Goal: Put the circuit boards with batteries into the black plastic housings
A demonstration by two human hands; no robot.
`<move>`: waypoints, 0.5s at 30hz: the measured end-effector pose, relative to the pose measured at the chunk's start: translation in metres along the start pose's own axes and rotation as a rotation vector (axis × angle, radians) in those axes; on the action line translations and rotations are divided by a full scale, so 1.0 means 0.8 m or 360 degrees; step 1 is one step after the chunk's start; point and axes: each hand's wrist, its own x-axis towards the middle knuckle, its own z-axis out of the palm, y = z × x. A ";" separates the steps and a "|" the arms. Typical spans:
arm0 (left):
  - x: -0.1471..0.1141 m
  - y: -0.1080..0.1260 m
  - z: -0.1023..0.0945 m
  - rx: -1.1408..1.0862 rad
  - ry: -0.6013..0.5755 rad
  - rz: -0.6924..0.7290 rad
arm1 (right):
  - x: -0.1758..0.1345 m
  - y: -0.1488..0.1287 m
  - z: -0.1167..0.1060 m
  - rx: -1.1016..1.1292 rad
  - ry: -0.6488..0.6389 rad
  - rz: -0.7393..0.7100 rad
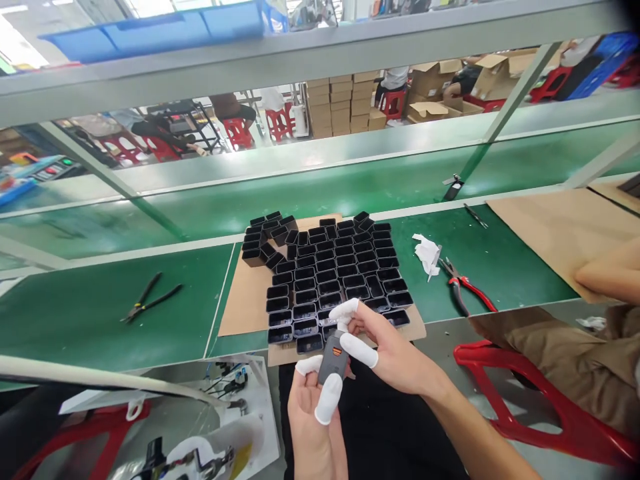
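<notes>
Between my hands, just past the bench's front edge, is a small dark grey plastic casing [333,359] with an orange striped mark. My left hand [316,400] grips its lower end between thumb and fingers. At its upper end my right hand [375,343] is closed, thumb and index finger pinching there; whether a smaller part sits between those fingertips I cannot tell. White finger cots cover several fingertips on both hands. Directly beyond stand many black open-topped rectangular cases [326,265], packed in rows on a cardboard sheet [240,303].
Cutting pliers [150,300] lie left on the green bench [75,300]. Red-handled pliers [463,283], crumpled white paper [427,255] and tweezers [475,215] lie right. A co-worker's arm [607,270] rests on cardboard at right. A metal shelf [320,57] spans above. Pneumatic fittings [200,460] are below left.
</notes>
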 end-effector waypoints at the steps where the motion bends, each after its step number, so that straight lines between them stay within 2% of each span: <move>1: 0.000 0.000 0.003 -0.0021 0.0021 -0.0005 | 0.003 -0.003 -0.001 -0.0027 0.0007 0.0016; 3: 0.001 -0.002 0.007 -0.0054 0.0059 -0.0017 | 0.010 -0.008 0.000 0.0001 0.0002 0.0060; 7: 0.011 -0.010 0.005 -0.0099 0.0088 0.0025 | 0.023 -0.005 0.006 0.0373 -0.0044 0.0171; 15: 0.013 -0.019 -0.004 -0.0085 -0.0057 0.0029 | 0.024 0.005 0.014 0.0685 0.0065 0.0198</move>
